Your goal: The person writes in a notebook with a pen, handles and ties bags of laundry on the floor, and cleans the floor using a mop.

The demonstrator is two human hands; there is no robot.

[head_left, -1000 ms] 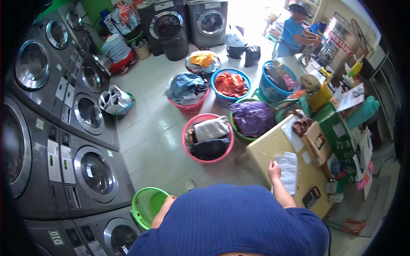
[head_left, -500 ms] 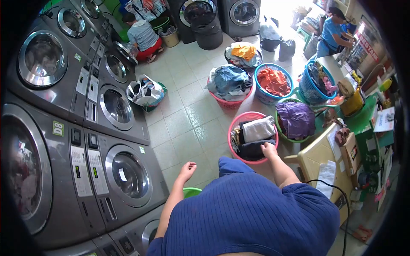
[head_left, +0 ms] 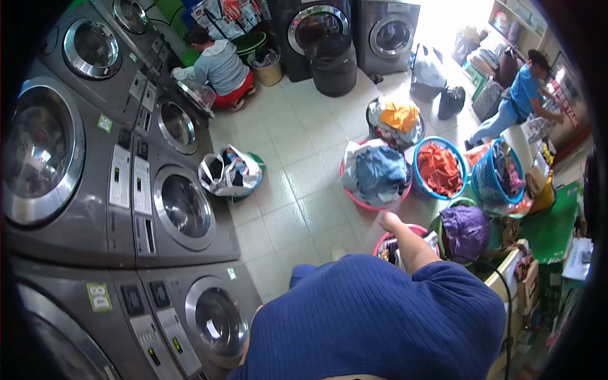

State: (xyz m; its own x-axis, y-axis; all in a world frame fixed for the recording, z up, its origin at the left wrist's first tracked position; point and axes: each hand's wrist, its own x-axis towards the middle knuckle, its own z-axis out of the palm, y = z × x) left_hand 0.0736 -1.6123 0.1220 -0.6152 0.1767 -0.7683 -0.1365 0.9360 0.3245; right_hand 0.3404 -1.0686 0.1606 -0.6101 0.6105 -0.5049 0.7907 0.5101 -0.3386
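My right hand (head_left: 391, 221) is held out above the far rim of a pink basket (head_left: 387, 238) of clothes. Motion smears its fingers, and a faint pale blur beside them cannot be made out. My forearm and torso cover much of that basket. Just past the hand stands another pink basket (head_left: 366, 204), heaped with blue denim-like clothes (head_left: 382, 171). To the right, a purple cloth bundle (head_left: 465, 231) fills a green basket (head_left: 441, 239). Only a sliver of my left arm shows beside my torso; the left hand is hidden.
Stacked washing machines (head_left: 183, 202) line the left. A white bag of laundry (head_left: 231, 174) stands on the tiled floor (head_left: 304, 190). Blue baskets of clothes (head_left: 465, 166) stand at right, near a cluttered table. One person (head_left: 221, 69) crouches at the back; another (head_left: 522, 92) stands far right.
My right hand has come off the dark folded clothes in the pink basket and moved forward. My left hand has gone out of sight. The view has shifted, with my body covering more of the basket.
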